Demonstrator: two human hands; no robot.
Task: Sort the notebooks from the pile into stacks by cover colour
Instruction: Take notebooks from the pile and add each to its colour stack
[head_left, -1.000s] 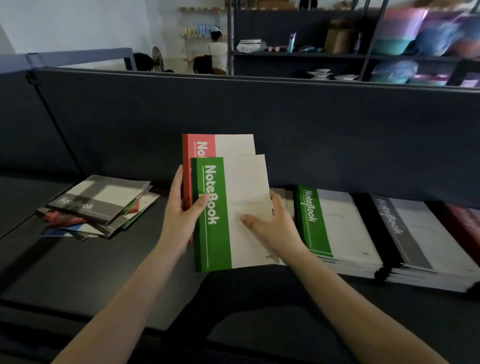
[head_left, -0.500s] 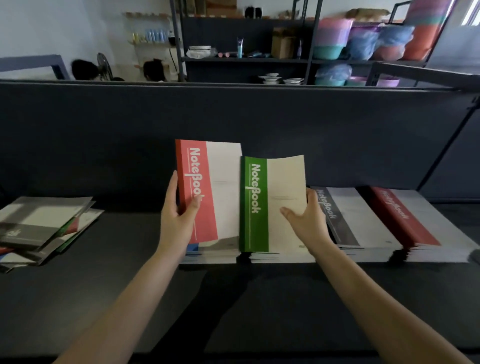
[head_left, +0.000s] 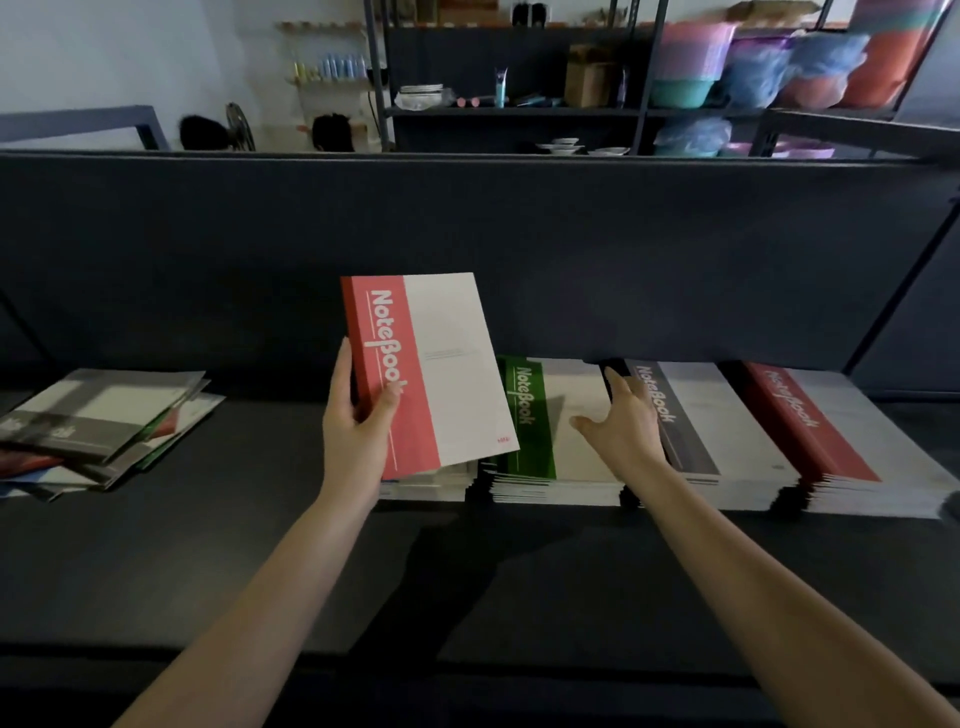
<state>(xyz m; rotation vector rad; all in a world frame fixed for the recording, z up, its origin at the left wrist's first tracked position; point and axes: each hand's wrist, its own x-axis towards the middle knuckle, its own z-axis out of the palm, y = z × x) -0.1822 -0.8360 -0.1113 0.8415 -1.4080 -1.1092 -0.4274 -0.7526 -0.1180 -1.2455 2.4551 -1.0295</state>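
Dark tabletop (head_left: 260, 545) runs beneath a dark divider panel (head_left: 519, 249), with shelves of plastic tubs behind it. Well left of the left hand's fingers lies the unsorted pile (head_left: 104, 426), fanned and untidy. The left hand (head_left: 358, 436) grips a red notebook (head_left: 431, 364), thumb on the cover and fingers behind the spine. It is raised over a stack (head_left: 426, 488) whose cover it hides.

Half a second ago the right hand held a green notebook. That one now lies on top of the green stack (head_left: 524, 415). The right hand (head_left: 623, 431) is spread over the stack's right edge, fingers straight, holding nothing. So one more is sorted. The red one probably goes next, past the grey stack (head_left: 727, 415) to the red stack (head_left: 810, 426), far right of those fingers.

Each coloured band reads "NoteBook" in white; the smaller print is illegible.
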